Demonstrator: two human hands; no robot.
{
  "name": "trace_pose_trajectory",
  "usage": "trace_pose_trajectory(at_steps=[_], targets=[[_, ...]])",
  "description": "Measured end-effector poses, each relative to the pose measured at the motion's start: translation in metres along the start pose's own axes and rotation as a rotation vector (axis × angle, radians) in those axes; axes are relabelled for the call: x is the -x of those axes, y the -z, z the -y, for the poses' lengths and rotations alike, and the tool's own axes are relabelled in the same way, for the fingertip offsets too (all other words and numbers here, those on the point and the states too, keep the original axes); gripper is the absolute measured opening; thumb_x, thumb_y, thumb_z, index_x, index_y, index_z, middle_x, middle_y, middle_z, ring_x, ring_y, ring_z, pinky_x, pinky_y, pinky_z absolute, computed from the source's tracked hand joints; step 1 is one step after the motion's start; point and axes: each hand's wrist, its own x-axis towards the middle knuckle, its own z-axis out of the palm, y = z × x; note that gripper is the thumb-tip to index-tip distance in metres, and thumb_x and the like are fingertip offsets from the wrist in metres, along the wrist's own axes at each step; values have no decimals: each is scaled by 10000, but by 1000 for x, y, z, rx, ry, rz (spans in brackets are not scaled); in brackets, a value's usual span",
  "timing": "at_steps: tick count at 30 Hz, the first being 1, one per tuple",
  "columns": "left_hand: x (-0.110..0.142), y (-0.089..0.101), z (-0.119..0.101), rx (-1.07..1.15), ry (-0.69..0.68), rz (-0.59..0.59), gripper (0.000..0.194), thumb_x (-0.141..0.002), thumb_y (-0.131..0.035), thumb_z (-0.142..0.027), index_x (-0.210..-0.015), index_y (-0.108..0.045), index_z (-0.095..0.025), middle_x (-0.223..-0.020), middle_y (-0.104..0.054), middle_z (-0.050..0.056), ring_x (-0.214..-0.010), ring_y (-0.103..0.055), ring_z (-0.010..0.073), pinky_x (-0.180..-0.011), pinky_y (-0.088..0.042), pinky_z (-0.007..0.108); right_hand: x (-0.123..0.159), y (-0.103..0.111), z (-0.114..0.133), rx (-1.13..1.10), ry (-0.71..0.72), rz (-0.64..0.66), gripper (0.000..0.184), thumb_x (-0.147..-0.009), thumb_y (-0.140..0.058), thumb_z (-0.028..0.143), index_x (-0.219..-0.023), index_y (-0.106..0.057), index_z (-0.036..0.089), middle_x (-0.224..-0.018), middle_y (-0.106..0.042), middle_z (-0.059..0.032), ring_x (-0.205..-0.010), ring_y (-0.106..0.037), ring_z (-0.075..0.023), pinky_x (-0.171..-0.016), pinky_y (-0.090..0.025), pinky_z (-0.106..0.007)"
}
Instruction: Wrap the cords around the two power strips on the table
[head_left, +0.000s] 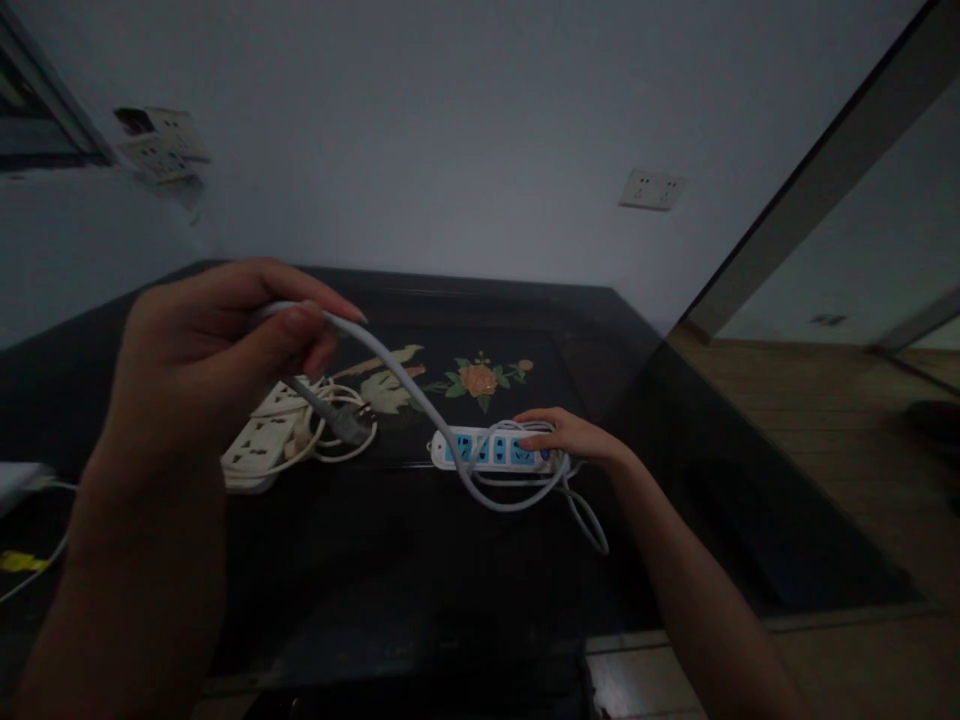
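Note:
Raised at the left, my left hand [225,345] pinches a white power cord [409,385] between thumb and fingers. A grey plug [346,422] dangles from the cord just below that hand. From the pinch the cord sags down to a white power strip [480,450] with blue sockets, which lies flat on the dark table [420,560]. Loops of the cord lie over and around the strip's right end. My right hand [566,435] is closed over that end, gripping the strip together with some of the loops.
A second white power strip [259,440] with its coiled cord lies on the left of the table. Further left are a white box [22,482] with a cable and a yellow piece [21,562]. Wall sockets [651,190] are behind the table.

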Motion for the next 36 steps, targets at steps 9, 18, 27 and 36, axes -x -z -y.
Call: trace_pose_trajectory(at_steps=[9,18,27,36], targets=[[-3,-17,-10,-172,79,-134,148,-802,-578,-135,-833,-707,-201,-512,-516,-41,-440,-437,53,-415,-287,201,6,-1,4,31,79,262,425,-748,-687,379,-1140,-641,221,-1093,-671,-27,-993,-611,-181,-874,-467,-290],[-3,-16,5,-320,124,-125,135,-816,-596,-218,-891,-707,-203,-569,-556,-37,-494,-476,64,-477,-348,199,4,0,1,-25,123,12,375,-881,-482,468,-1096,-642,205,-929,-664,-37,-834,-603,-134,-715,-465,-235],[-9,-21,15,-155,244,-235,193,-836,-560,-217,-961,-707,-203,-571,-533,-24,-488,-456,59,-432,-322,182,17,18,7,-179,136,-334,367,-831,-534,492,-974,-666,180,-851,-662,-51,-800,-619,-160,-748,-480,-303],[-18,-22,30,347,566,-54,168,-759,-591,-251,-914,-658,-241,-611,-429,-36,-409,-185,44,-391,-106,241,48,7,-6,-176,84,-378,296,-820,-565,436,-966,-663,198,-825,-677,-48,-795,-631,-180,-771,-489,-345]])
